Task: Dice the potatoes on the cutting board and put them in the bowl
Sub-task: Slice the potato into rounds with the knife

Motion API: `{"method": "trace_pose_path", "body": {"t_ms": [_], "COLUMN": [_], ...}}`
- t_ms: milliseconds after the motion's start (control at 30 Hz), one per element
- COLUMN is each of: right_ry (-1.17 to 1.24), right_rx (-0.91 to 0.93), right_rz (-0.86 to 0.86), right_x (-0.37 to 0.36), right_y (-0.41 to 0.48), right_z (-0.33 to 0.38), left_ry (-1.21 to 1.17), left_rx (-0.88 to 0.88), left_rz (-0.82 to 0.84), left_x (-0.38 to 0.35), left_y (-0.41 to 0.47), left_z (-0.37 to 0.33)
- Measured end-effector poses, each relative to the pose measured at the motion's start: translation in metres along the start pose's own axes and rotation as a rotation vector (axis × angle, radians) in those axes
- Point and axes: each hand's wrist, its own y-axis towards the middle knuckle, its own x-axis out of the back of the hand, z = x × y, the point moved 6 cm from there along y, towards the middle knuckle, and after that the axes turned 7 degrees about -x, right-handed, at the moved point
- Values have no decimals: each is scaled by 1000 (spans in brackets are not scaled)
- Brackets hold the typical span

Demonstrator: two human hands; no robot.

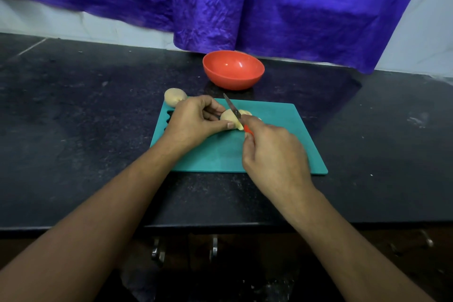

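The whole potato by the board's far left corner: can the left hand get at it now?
Probably yes: the whole potato lies just beyond the left hand, nothing between them, though that hand holds the cut potato.

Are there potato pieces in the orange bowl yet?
No, the orange bowl shows only its bare inside, while the potato being cut is on the cutting board.

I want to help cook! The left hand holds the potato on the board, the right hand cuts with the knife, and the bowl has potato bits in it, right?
No. The head view shows the bowl empty. The left hand does hold the potato on the board, and the right hand cuts with the knife.
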Motion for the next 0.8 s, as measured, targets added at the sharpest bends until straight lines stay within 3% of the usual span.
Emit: {"method": "trace_pose_path", "body": {"t_ms": [800], "right_ry": [-96], "right_rx": [38], "right_rz": [34], "right_x": [-24], "right_y": [4], "right_z": [-1], "left_ry": [99], "left_rx": [-84], "left_rz": [-2], "left_x": [-3], "left_y": [0], "left_z": [-5]}}
